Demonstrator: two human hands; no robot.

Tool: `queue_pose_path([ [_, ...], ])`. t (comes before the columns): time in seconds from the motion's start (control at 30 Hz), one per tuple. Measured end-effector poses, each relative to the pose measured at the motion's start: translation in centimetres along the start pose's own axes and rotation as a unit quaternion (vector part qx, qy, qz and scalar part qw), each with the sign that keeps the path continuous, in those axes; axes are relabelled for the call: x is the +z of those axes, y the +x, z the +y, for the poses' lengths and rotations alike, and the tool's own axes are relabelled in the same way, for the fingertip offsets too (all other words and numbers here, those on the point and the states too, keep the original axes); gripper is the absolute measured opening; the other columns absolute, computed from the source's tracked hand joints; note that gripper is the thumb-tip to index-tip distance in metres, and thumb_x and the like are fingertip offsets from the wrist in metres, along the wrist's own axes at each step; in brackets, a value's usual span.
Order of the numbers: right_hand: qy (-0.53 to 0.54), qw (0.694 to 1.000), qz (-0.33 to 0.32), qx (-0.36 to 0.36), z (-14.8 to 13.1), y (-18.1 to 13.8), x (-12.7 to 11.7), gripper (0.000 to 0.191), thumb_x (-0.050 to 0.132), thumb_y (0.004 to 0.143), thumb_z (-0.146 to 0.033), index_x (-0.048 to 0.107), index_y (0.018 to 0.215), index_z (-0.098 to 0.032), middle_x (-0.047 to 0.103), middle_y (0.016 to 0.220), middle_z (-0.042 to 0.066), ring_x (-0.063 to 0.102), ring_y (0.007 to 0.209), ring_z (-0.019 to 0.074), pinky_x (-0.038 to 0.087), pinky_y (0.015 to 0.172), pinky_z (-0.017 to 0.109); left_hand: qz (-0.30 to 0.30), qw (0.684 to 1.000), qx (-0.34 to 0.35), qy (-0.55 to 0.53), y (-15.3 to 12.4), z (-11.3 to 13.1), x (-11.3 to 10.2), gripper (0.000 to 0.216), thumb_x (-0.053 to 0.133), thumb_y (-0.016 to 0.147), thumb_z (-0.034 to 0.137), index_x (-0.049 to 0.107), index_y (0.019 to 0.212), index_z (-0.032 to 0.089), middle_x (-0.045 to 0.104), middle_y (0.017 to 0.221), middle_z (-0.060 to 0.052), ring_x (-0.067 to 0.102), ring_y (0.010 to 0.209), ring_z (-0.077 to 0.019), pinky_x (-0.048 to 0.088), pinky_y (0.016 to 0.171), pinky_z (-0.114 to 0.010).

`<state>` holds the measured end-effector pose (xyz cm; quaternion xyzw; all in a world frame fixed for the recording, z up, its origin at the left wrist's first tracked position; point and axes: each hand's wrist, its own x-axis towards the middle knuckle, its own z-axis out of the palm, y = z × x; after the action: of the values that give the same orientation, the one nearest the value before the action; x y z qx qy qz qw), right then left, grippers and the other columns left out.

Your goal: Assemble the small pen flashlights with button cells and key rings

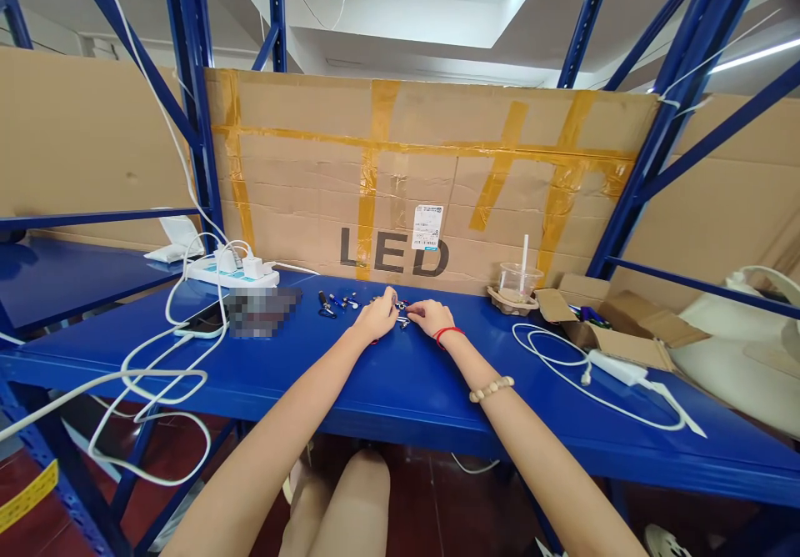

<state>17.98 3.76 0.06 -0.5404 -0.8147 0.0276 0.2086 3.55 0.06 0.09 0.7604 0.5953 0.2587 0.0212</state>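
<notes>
My left hand (377,317) is over the blue tabletop with its fingers closed in a pinch; what sits between the fingertips is too small to name. Facing it from the right, my right hand (432,318) also has its fingers drawn together, near small silvery metal pieces (403,321) that lie between the two hands. Its fingertips hide what they may hold. Left of my left hand lie several small blue and metal pieces (342,300) and a black piece with a loop (325,305).
A white power strip (206,272) with trailing cables and a phone (203,317) are on the left. On the right are a plastic cup with a straw (520,278), an open cardboard box (616,323) and a white adapter (617,368) with cable. A cardboard panel (300,182) stands behind.
</notes>
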Motion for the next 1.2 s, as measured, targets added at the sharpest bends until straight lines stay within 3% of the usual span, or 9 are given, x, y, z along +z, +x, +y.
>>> queue_pose_path([
  [0.23,0.013,1.0,0.01,0.011,-0.1,-0.2,-0.3,0.016,0.058,0.073,-0.025,0.066,0.085,-0.03,0.067,0.088,-0.003,0.058,0.088,0.0163,0.037,0.079,0.032,-0.002,1.0,0.01,0.013,0.0,-0.1,0.0,0.014,0.032,0.083,0.02,0.035,0.097,0.021,0.059,0.09,-0.005,0.058,0.085,-0.0196,0.043,0.068,-0.029],
  [0.57,0.07,0.997,0.011,0.021,0.3,-0.1,0.0,0.019,0.062,0.068,-0.022,0.066,0.087,-0.026,0.068,0.081,-0.004,0.061,0.08,0.013,0.044,0.07,0.024,-0.008,0.999,0.031,0.024,-0.1,-0.1,-0.1,0.014,0.035,0.082,0.021,0.039,0.096,0.022,0.059,0.092,-0.004,0.055,0.091,-0.0194,0.042,0.073,-0.029],
  [0.9,0.132,0.989,0.041,0.059,1.0,0.2,0.5,0.002,0.066,0.061,-0.024,0.067,0.062,-0.022,0.067,0.065,0.0,0.062,0.071,0.0174,0.046,0.064,0.027,-0.011,0.998,0.052,0.026,-0.1,-0.1,-0.1,0.013,0.035,0.082,0.02,0.045,0.09,0.022,0.058,0.091,-0.002,0.055,0.087,-0.0181,0.043,0.07,-0.027],
  [1.07,0.223,0.969,0.105,0.034,0.9,0.9,0.8,0.017,0.054,0.073,-0.028,0.068,0.079,-0.02,0.068,0.083,0.003,0.062,0.081,0.0163,0.047,0.073,0.027,-0.015,0.997,0.073,0.026,0.2,-0.3,0.0,0.014,0.037,0.083,0.023,0.05,0.085,0.021,0.057,0.089,-0.003,0.054,0.086,-0.0183,0.043,0.072,-0.028],
  [1.2,0.316,0.942,0.112,-0.022,0.1,1.3,1.2,0.027,0.049,0.075,-0.034,0.066,0.086,-0.016,0.068,0.088,0.004,0.062,0.08,0.0151,0.049,0.072,0.024,-0.014,0.997,0.075,0.018,0.5,-0.7,0.2,0.014,0.038,0.084,0.025,0.051,0.087,0.02,0.056,0.092,-0.004,0.053,0.088,-0.0177,0.043,0.074,-0.027],
])
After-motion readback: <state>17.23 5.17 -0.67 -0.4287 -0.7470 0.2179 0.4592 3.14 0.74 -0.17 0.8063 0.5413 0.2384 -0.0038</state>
